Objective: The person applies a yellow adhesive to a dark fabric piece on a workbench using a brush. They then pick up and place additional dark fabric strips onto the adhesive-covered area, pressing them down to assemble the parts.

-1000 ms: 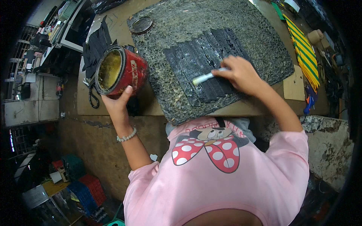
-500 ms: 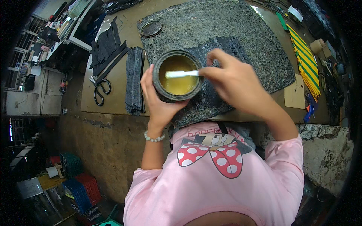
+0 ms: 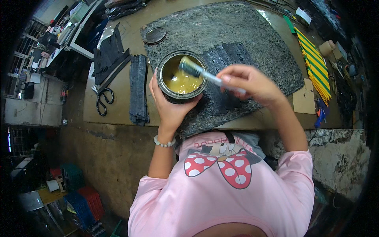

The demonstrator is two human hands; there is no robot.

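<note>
My left hand (image 3: pixel 170 112) is wrapped round an open can (image 3: pixel 160 81) of yellowish glue-like liquid, holding it over the dark, crusted board (image 3: pixel 233 23). Between the fingers of my right hand (image 3: pixel 252 83) is the pale handle of a brush (image 3: pixel 207 75). Its dark bristles, with a yellowish tip, are over the can's mouth, above the liquid. Black strips (image 3: pixel 231 59) lie side by side on the board just behind my right hand, some with a wet shine. The can's round lid (image 3: pixel 155 35) rests at the board's far left.
Left of the board lie a stack of dark strips (image 3: pixel 138 89), black-handled scissors (image 3: pixel 104 101) and loose black pieces (image 3: pixel 108 57). To the right are yellow-and-green striped strips (image 3: pixel 314 63), a cardboard piece (image 3: pixel 304 98) and a blue tool (image 3: pixel 320 117). The table's near edge runs before my body.
The brush has come up out of the liquid, its bristles now showing. My right hand has shifted slightly right and nearer to me. My left hand still holds the can.
</note>
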